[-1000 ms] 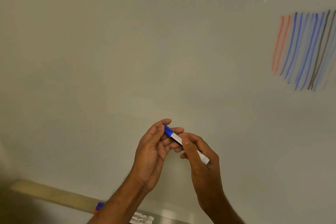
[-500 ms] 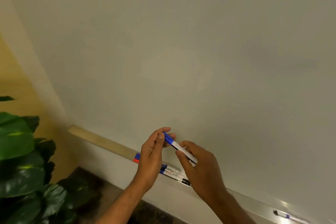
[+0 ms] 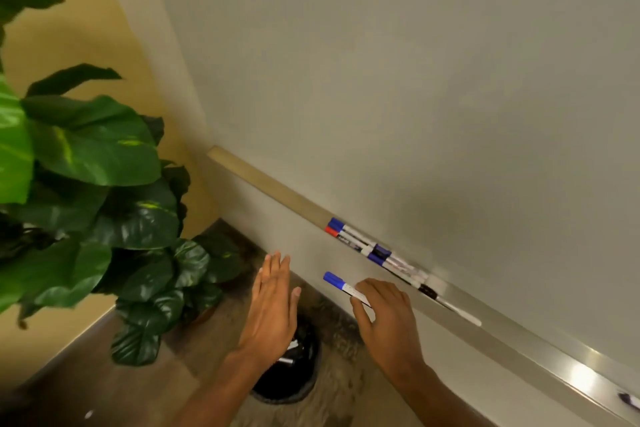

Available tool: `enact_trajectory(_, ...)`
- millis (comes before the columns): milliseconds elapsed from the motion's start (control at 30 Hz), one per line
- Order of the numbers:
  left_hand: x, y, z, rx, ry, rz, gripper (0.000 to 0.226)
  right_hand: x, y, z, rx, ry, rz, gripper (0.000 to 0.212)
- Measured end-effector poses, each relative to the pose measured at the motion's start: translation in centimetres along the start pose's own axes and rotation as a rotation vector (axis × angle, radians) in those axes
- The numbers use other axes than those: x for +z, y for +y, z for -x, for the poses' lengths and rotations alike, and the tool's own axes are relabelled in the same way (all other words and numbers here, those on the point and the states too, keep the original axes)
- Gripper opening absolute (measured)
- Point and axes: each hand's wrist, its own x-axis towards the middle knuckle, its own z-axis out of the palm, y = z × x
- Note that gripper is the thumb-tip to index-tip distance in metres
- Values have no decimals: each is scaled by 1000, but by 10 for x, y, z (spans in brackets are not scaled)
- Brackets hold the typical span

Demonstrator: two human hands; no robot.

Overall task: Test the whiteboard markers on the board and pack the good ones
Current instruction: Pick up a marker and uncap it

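Left hand (image 3: 273,305): released; palm flat, fingers straight and close together, pointing up and away from the person. Holds nothing, touches nothing.
Right hand (image 3: 388,319): grasping the blue-capped marker (image 3: 341,287); thumb and curled fingers pinch the white barrel.
Marker in hand: cap on. The cap end sticks out of the hand, up and to the left; the rear of the barrel is hidden behind the fingers. It is held in the air below the tray, clear of the board, between the two hands in this view.
Whiteboard (image 3: 415,97): bare grey-white surface across the upper right of the view.
Marker tray (image 3: 270,185): runs along the bottom edge of the board, sloping down to the right in the view; metallic glare at the right end.
Tray contents: a bunch of capped markers lying lengthwise and touching, among them a red-capped marker (image 3: 331,231), several blue-capped ones (image 3: 341,226) and a black-capped marker (image 3: 426,290) at the right end of the bunch. One more marker (image 3: 628,400) at the far right edge, blurred.
Black bin (image 3: 298,381): round, on the floor (image 3: 138,385) below the left wrist; small white and dark pieces inside, too small to identify.
Potted plant (image 3: 86,163): large glossy green leaves, left of the hands, against the yellow wall (image 3: 86,28).
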Motion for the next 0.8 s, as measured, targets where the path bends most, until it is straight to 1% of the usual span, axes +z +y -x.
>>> enact_trajectory(133,8,-44,16,-62,-38,-48,67,42,-5,10,-30,-39,23,14)
enact_trajectory(267,12,-77,28,-106,-59,-52,69,83,-5,16,-6,-150,46,16)
enact_trajectory(333,14,-89,32,-127,-65,-51,68,101,-5,19,-6,-202,69,20)
enact_trajectory(500,17,-107,40,-147,-65,-38,68,136,-9,24,4,-301,89,19)
enact_trajectory(733,19,-123,46,-174,-65,-14,69,173,-27,15,-63,-289,135,25)
enact_trajectory(800,18,-126,47,-182,-61,-16,69,179,-29,10,-56,-277,115,33)
